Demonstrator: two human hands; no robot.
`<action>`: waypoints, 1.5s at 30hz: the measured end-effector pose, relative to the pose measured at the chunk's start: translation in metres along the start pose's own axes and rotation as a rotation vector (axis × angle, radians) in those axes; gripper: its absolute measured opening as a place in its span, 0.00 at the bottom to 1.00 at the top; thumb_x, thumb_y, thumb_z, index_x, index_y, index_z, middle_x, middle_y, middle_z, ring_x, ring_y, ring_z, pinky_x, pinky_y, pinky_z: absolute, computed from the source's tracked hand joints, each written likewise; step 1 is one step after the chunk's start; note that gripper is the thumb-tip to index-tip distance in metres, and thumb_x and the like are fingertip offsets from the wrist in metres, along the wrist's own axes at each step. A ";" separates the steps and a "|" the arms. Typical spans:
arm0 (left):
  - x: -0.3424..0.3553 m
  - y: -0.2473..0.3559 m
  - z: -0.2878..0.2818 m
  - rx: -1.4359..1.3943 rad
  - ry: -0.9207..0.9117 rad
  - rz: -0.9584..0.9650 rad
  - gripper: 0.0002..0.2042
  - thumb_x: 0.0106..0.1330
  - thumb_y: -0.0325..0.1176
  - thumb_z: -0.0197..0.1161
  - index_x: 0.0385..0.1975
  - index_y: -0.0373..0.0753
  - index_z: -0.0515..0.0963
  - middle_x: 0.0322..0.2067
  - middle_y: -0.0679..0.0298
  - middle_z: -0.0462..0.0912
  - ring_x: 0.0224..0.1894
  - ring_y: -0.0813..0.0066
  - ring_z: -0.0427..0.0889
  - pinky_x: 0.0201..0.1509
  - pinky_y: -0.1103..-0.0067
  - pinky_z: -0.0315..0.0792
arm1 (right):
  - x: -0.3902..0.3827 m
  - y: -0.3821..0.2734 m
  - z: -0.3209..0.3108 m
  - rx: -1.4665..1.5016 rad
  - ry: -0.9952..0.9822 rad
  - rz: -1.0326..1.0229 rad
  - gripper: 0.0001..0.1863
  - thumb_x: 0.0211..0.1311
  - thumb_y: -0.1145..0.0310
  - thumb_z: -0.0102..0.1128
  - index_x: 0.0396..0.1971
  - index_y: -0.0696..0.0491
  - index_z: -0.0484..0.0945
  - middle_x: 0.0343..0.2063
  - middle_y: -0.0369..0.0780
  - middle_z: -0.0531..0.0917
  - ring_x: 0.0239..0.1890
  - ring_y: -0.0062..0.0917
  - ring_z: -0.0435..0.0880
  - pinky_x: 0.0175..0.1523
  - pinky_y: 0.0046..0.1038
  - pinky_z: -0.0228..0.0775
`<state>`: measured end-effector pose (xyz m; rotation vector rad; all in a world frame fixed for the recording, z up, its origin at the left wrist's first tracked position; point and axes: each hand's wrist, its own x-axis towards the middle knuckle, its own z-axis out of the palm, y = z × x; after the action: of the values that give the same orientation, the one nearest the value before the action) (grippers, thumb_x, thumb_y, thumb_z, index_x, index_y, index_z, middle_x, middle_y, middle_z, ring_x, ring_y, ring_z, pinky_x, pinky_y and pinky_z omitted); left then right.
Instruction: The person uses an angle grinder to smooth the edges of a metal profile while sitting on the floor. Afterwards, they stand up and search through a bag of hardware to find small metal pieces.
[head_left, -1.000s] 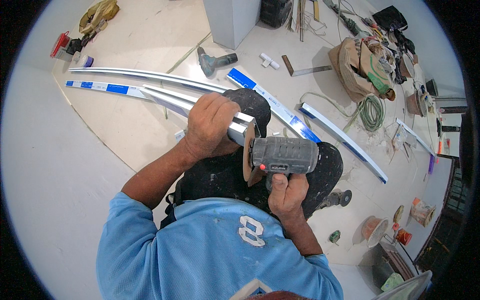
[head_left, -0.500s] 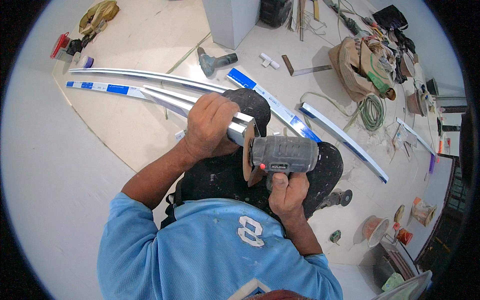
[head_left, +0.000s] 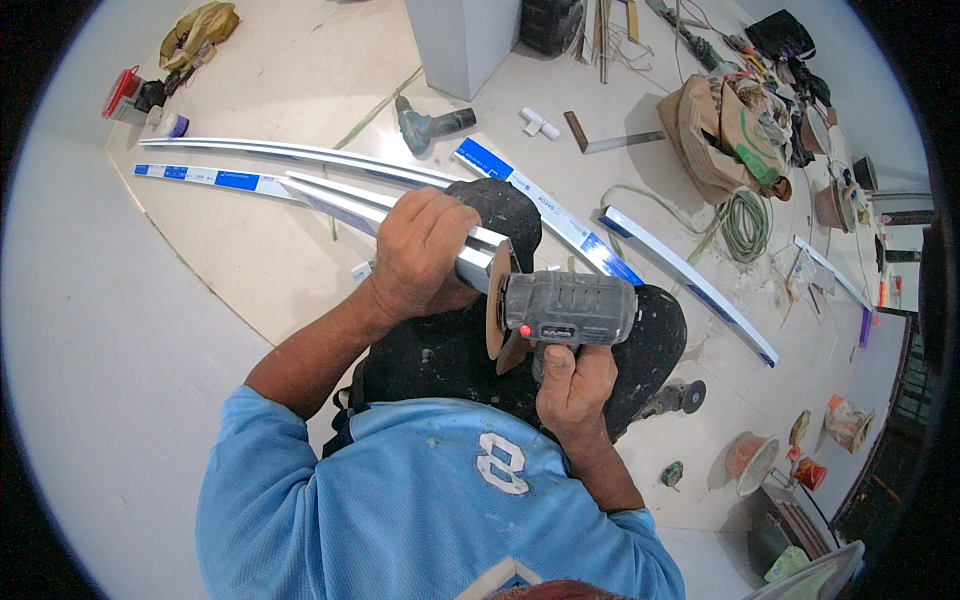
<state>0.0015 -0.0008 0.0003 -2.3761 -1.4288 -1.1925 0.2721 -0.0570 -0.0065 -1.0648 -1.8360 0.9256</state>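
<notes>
My left hand (head_left: 422, 245) is wrapped round a silvery metal profile (head_left: 478, 262), close to its end above my knees. The rest of the profile runs off to the left past my fist. In my right hand (head_left: 577, 388) is the handle of a grey cordless disc cutter (head_left: 585, 305), its body lying level over my right thigh. The cutter's thin brown disc (head_left: 494, 312) stands upright at the profile's end; whether it bites into the metal I cannot tell. My right fingers are partly hidden behind the handle.
Long metal profiles (head_left: 250, 149) and blue-and-white strips (head_left: 545, 205) lie on the floor ahead. A cordless drill (head_left: 430, 124), a metal square (head_left: 615, 142) and a white pipe fitting (head_left: 539, 123) are farther off. To the right are a paper sack (head_left: 700, 135), coiled hose (head_left: 744, 225) and an orange-tinted bucket (head_left: 750, 460).
Almost nothing differs. Both hands, the profile and the disc cutter keep their places, with only a very slight shift.
</notes>
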 end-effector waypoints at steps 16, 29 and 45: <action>-0.001 -0.003 -0.001 0.003 -0.010 -0.004 0.29 0.36 0.34 0.84 0.41 0.35 0.79 0.35 0.54 0.83 0.38 0.55 0.84 0.42 0.62 0.77 | 0.012 -0.005 -0.014 0.078 -0.063 0.000 0.25 0.82 0.51 0.60 0.57 0.61 0.78 0.44 0.52 0.87 0.44 0.51 0.89 0.52 0.47 0.80; 0.001 -0.002 -0.003 0.023 -0.016 0.002 0.26 0.40 0.33 0.82 0.40 0.36 0.78 0.34 0.55 0.83 0.37 0.56 0.84 0.42 0.63 0.78 | 0.013 -0.008 -0.014 0.092 -0.074 0.009 0.26 0.82 0.51 0.59 0.58 0.62 0.77 0.45 0.52 0.88 0.45 0.51 0.90 0.52 0.47 0.81; 0.001 -0.002 -0.001 -0.012 -0.010 -0.005 0.27 0.37 0.31 0.83 0.39 0.37 0.78 0.33 0.56 0.81 0.37 0.56 0.84 0.42 0.63 0.77 | 0.010 -0.006 -0.004 0.141 -0.022 0.002 0.27 0.81 0.49 0.61 0.57 0.62 0.78 0.46 0.51 0.88 0.46 0.46 0.91 0.53 0.45 0.81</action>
<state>-0.0001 0.0004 0.0017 -2.3912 -1.4355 -1.1956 0.2709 -0.0489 0.0032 -0.9732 -1.7597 1.0554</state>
